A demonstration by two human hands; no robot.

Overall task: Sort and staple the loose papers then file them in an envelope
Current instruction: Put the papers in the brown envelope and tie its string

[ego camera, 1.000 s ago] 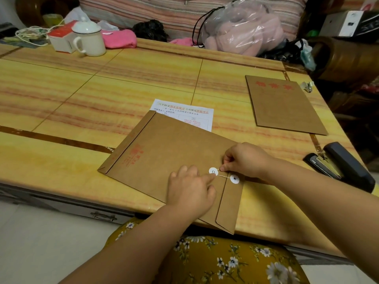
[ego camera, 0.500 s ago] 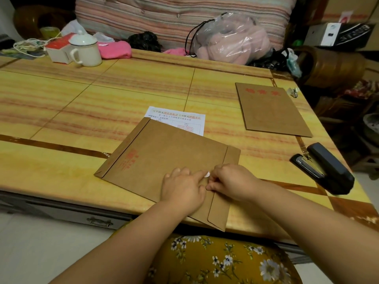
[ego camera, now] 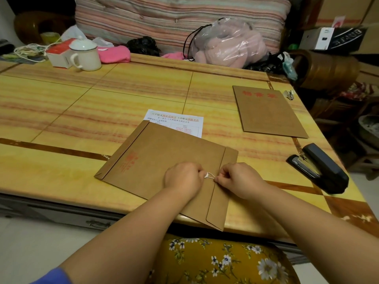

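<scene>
Right hand [ego camera: 239,179] pinches the white string [ego camera: 211,176] in a narrow grip; left hand [ego camera: 183,178], curled, presses by the disc – both on the brown envelope [ego camera: 164,160] at the desk's [ego camera: 82,111] near edge, stapler [ego camera: 320,168] right.

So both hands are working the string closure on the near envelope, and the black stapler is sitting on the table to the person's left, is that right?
Not quite: the black stapler sits on the table to the person's right, not the left, as the head view shows. The rest holds: the left hand and right hand are both at the string closure of the near envelope.
</scene>
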